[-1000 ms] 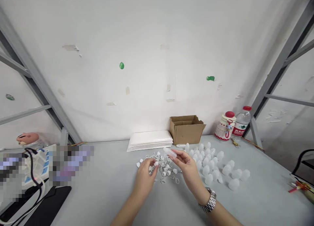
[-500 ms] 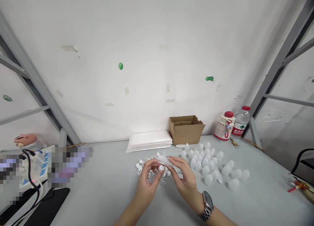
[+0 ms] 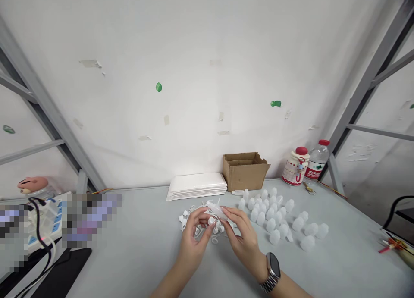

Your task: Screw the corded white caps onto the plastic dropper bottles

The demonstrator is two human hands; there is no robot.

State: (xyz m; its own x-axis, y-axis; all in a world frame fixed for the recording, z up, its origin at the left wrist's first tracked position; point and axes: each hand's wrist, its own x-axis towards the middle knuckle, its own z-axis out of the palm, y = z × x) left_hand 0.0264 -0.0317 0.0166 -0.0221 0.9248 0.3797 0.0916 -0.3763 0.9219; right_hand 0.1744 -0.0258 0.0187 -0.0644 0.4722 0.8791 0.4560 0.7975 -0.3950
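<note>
My left hand (image 3: 194,234) pinches a small white cap (image 3: 211,221) between thumb and fingers. Opposite it, the fingers of my right hand (image 3: 242,234), with a watch on the wrist, close on a translucent plastic bottle (image 3: 217,210) that tilts up with a thin tip. The two hands almost meet, and fingers hide part of both pieces. Beneath and behind them lies a pile of white caps with ring straps (image 3: 185,213). Right of my right hand, several frosted rounded plastic pieces (image 3: 271,224) are spread over the grey table (image 3: 136,246).
Flat white packets (image 3: 197,185) are stacked at the wall beside an open cardboard box (image 3: 246,177). A red-lidded jar (image 3: 293,168) and a water bottle (image 3: 316,164) stand at back right. On the left are a power strip (image 3: 54,224), cables and a black flat object (image 3: 69,272).
The translucent bottle has turned slightly in my fingers, its thin tip now leaning more to the right. Both hands stay almost in place.
</note>
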